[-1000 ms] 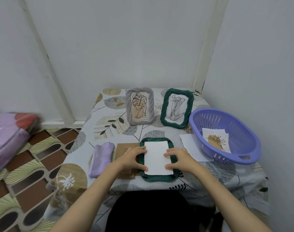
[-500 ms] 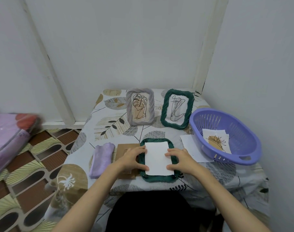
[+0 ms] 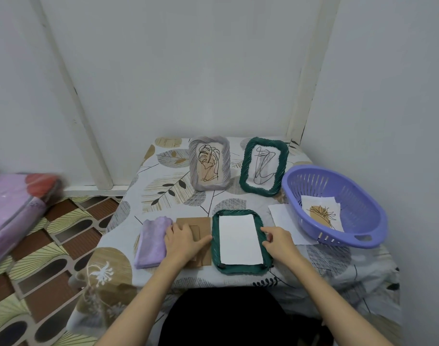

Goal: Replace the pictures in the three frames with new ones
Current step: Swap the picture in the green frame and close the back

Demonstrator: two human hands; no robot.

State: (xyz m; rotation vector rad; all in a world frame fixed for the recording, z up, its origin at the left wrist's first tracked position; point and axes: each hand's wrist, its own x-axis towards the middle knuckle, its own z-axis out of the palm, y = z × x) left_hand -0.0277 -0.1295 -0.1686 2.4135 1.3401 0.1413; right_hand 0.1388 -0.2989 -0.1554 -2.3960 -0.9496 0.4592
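Observation:
A dark green frame lies face down at the table's front, with a white sheet lying blank side up in its opening. My left hand rests flat on the brown cardboard backing just left of the frame, thumb stretched toward the frame's edge. My right hand rests with loosely curled fingers on the frame's right rim. A grey frame and a second green frame stand at the back, each with a line drawing inside.
A purple basket at the right holds printed pictures. A white sheet lies beside it. A folded lilac cloth lies left of the backing. Walls close in behind and to the right; a pink bundle sits on the floor at left.
Both hands have drawn off the white sheet. The left one slid left onto the cardboard backing; the right one moved out to the frame's right rim.

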